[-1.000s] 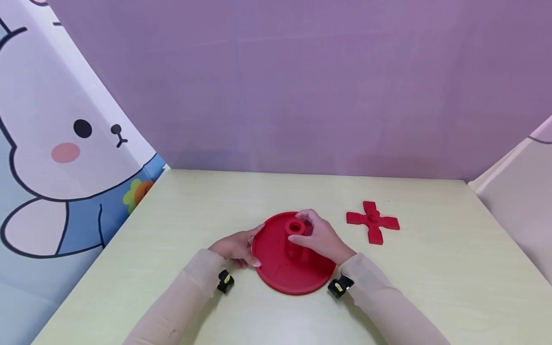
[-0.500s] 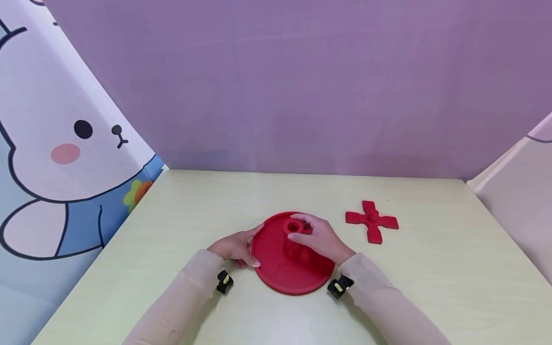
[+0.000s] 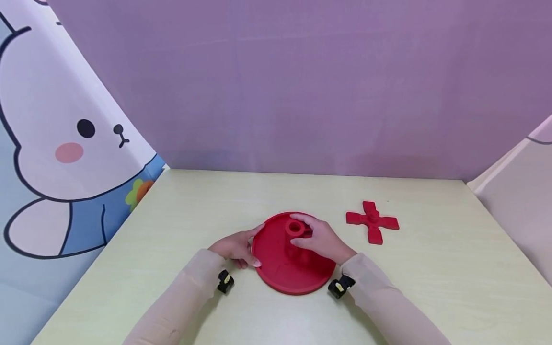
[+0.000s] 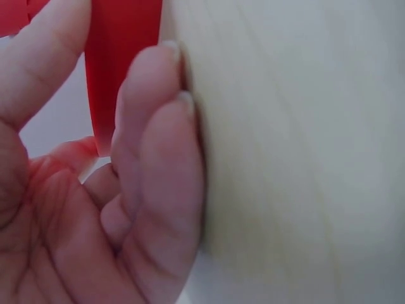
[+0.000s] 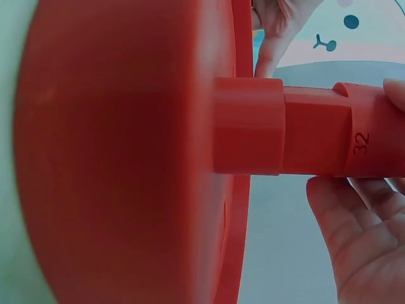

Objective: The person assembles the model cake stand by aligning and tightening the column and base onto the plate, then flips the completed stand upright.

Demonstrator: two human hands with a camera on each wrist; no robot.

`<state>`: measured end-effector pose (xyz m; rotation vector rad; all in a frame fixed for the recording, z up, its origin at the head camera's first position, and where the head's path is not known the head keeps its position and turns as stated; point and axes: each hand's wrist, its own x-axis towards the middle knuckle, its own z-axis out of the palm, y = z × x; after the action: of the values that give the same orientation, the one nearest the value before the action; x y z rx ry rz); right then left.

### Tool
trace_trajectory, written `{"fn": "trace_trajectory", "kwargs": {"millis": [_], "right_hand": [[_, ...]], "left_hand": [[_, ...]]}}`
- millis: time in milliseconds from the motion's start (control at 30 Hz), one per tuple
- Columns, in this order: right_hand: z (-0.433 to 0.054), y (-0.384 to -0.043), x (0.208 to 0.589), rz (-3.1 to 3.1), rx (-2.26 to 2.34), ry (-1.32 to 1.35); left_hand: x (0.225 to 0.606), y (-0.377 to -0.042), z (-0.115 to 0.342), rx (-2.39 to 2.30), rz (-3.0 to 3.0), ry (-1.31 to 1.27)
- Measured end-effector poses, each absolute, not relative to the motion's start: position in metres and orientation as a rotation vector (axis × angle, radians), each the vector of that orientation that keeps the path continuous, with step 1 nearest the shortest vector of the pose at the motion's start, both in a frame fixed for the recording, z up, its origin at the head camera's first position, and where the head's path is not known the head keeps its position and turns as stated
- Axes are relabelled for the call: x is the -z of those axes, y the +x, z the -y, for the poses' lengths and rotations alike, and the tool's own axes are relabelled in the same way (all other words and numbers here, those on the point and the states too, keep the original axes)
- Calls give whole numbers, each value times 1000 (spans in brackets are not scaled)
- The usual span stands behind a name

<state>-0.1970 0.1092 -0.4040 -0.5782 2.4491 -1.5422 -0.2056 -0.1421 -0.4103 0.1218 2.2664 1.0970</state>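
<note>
A red round disc with a raised rim (image 3: 276,279) lies on the table in the head view. From its middle rises a red hollow post (image 3: 292,247). My left hand (image 3: 235,247) holds the disc's left edge, thumb and fingers spread along the rim; the left wrist view has two fingertips (image 4: 168,136) low against the tabletop beside it. My right hand (image 3: 322,238) grips the post's upper part between thumb and fingers. In the right wrist view the post (image 5: 316,130) shows stepped sections, the outer one marked "32".
A flat red four-armed cross piece (image 3: 373,222) with a small round hub lies to the right of the disc, beyond my right hand. A purple backdrop (image 3: 276,96) stands at the table's (image 3: 207,191) far edge. Printed cloth (image 3: 39,115) covers the left side.
The fingers of my right hand have shifted slightly around the top of the post, the index finger coming lower. My left hand, the disc and the cross piece stay in place.
</note>
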Motion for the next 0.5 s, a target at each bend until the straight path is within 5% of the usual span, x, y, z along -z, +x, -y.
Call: {"fn": "trace_trajectory", "kwargs": {"millis": [500], "right_hand": [[-93,-192,394,-2637,1513,-362]], "left_hand": [[407,-204,139,-1038,-2298,103]]}}
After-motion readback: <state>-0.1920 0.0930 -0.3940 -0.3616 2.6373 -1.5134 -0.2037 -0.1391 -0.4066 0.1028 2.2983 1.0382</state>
